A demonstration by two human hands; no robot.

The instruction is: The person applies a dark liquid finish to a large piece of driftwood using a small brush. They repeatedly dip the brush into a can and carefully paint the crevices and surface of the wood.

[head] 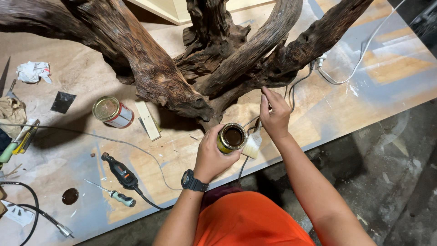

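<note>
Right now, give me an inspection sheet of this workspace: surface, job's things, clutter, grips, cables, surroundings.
Surface: plywood board, stained and patchy, lying on the floor.
Job's things: open tin of dark liquid; paintbrush beside it; large driftwood root on the board.
Clutter: closed tin on its side, wood strip, rotary tool, screwdriver, dark lid, crumpled paper.
Grips: left hand wrapped around the open tin; right hand pinching the brush handle against the root.
Cables: white cable at the upper right; thin cord across the board; black hose at the lower left.
Surroundings: grey concrete floor.
</note>
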